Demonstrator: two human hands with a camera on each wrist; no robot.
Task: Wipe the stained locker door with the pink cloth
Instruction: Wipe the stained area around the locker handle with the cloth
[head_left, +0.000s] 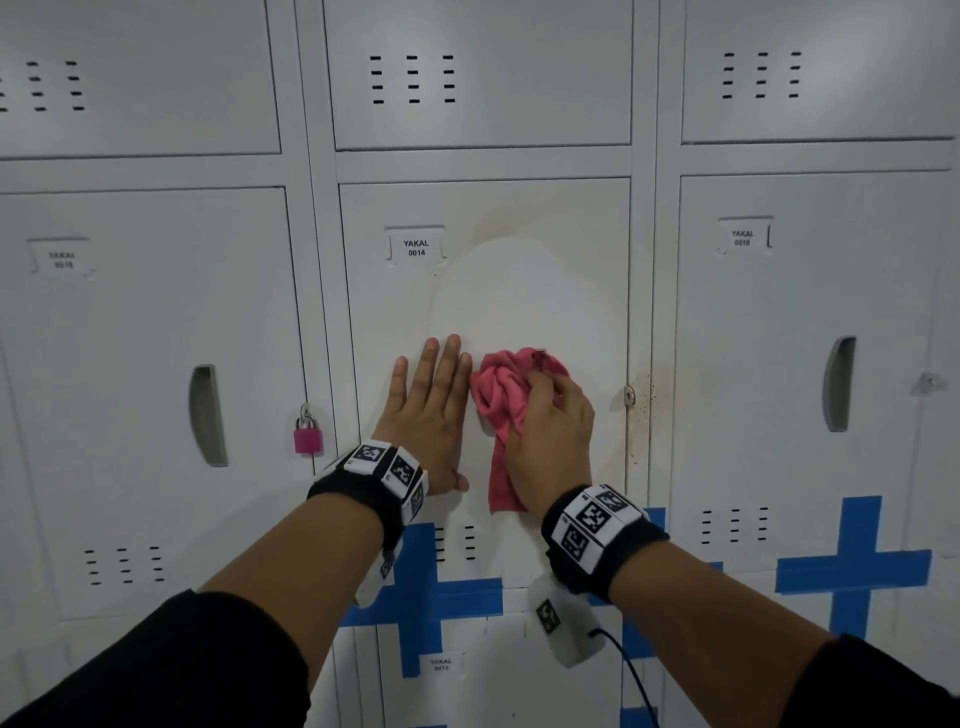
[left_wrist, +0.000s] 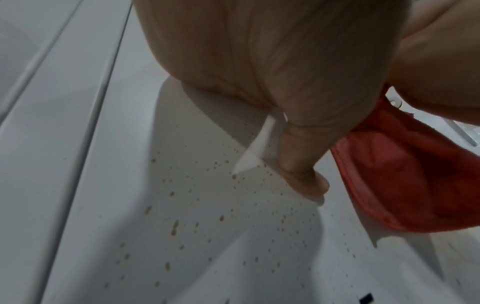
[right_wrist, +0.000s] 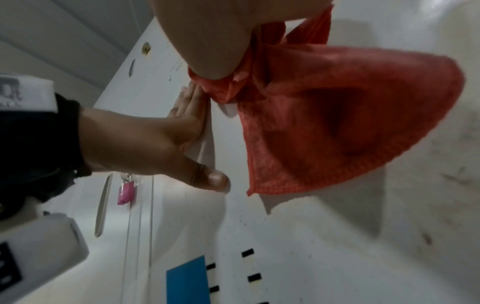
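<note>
Against the lower middle of the locker door (head_left: 395, 312), the right hand (head_left: 550, 431) had its fingers curled round the pink cloth (head_left: 506, 395), bunching the soft, nubbly fabric into a crumpled wad pressed on the painted metal. One loose corner of the cloth hung down below the wrist as a flat flap with a stitched hem, plain in the right wrist view (right_wrist: 337, 123).

Just beside it, toward the door's left edge, the left hand (head_left: 428, 410) lay flat on the panel, fingers straight and close together, thumb spread low, holding nothing. Its fingertips almost met the wad of cloth.

Around the hands the smooth off-white sheet metal carried a paler, rounded patch ringed by a faint brownish stain (head_left: 519, 218) toward the door's top and right edges. Fine brown specks (left_wrist: 182, 222) dotted the surface near the left thumb, and more ran down the door's right edge by the small latch (head_left: 629, 395).

A slotted card holder with a printed label (head_left: 416, 247) sat near the door's upper left corner. Short dark vent slots (head_left: 455, 543) lined its bottom edge, crossed by strips of matte blue tape (head_left: 421, 582). On the neighbouring door to the left hung a glossy pink padlock (head_left: 307, 434) beside a recessed oval handle (head_left: 208, 415).
</note>
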